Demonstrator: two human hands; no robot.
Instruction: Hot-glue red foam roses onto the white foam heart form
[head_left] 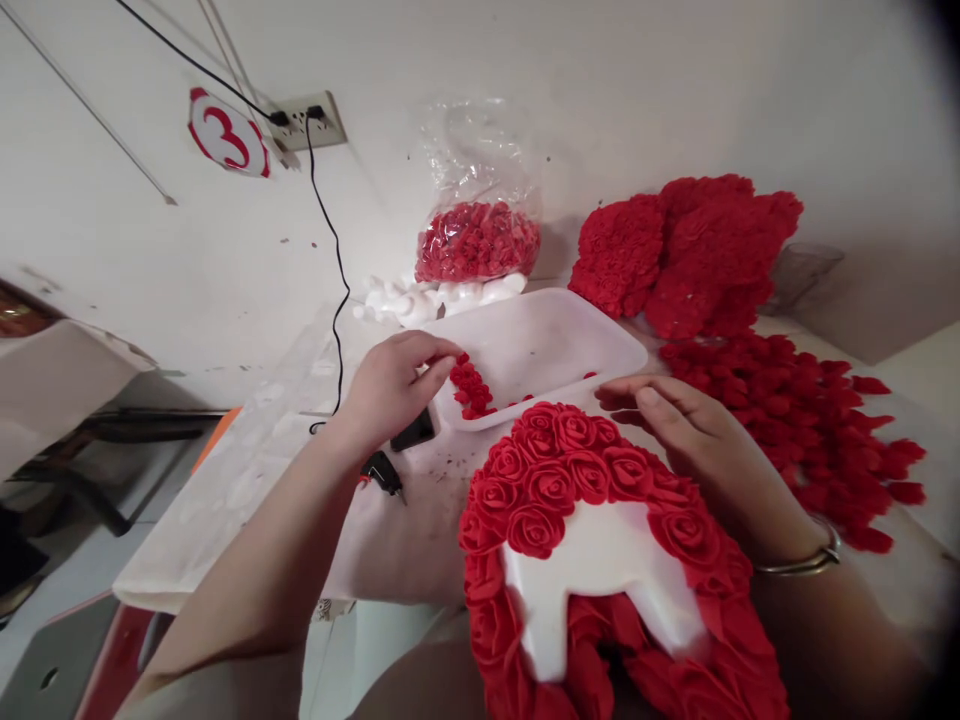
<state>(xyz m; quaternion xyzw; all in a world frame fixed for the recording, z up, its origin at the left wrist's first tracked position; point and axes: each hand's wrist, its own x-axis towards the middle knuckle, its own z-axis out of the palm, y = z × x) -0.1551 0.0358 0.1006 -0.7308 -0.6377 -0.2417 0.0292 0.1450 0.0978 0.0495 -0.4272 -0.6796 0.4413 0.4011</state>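
Observation:
My left hand (401, 380) reaches over the left rim of a white plastic tray (540, 335), its thumb and fingertips pinched at the end of a small pile of red flowers (472, 390). In front of me a white foam form (604, 545) is largely covered in red foam roses (555, 485); a smooth white patch with two leg-like parts stays bare. My right hand (682, 415) lies along the far right side of this form, fingers stretched loosely leftward and thumb apart. I see nothing held in it, though its palm side is hidden.
A black corded tool (384, 472) with a thin metal tip lies left of the form. Loose red petals (795, 430) are heaped at right, below rose-covered bundles (690, 250). Behind the tray stand a clear bag of red flowers (480, 240) and white foam pieces (435, 298).

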